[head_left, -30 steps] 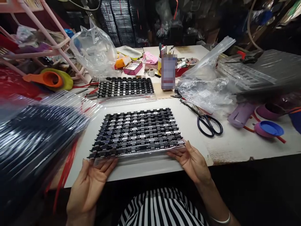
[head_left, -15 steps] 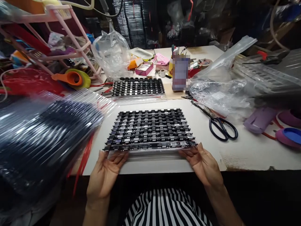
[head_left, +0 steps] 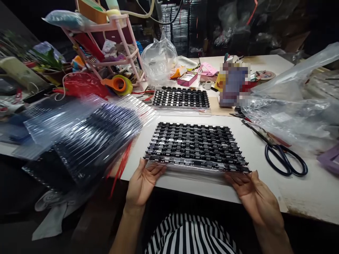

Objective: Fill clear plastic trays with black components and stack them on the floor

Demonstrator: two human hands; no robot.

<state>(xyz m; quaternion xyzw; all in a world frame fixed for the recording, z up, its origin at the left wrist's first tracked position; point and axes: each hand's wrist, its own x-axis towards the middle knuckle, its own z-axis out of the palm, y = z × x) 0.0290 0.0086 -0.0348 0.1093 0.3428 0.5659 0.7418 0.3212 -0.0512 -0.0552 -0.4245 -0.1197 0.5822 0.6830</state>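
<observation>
Between my two hands is a clear plastic tray (head_left: pixel 196 146) filled with rows of small black parts with short metal pins, perhaps circuit boards. My left hand (head_left: pixel 144 180) grips its near left corner, thumb on the edge and fingers beneath. At the near right corner my right hand (head_left: pixel 254 190) holds it the same way. The tray sits low over the white work board (head_left: pixel 169 180); whether it touches the board I cannot tell. Farther back lies a second filled tray (head_left: pixel 182 98) of the same kind.
Stacked clear trays with dark contents (head_left: pixel 100 137) overhang the left table edge. Large scissors (head_left: pixel 284 158) lie to the right, near crumpled plastic bags (head_left: pixel 288 109). A pink rack (head_left: pixel 124 46), an orange tape dispenser (head_left: pixel 116 84) and red strips (head_left: pixel 123 162) are on the left.
The view has swung left, so everything appears farther right and more of the left side shows. Both hands keep their hold on the tray, which looks slightly more tilted in the picture.
</observation>
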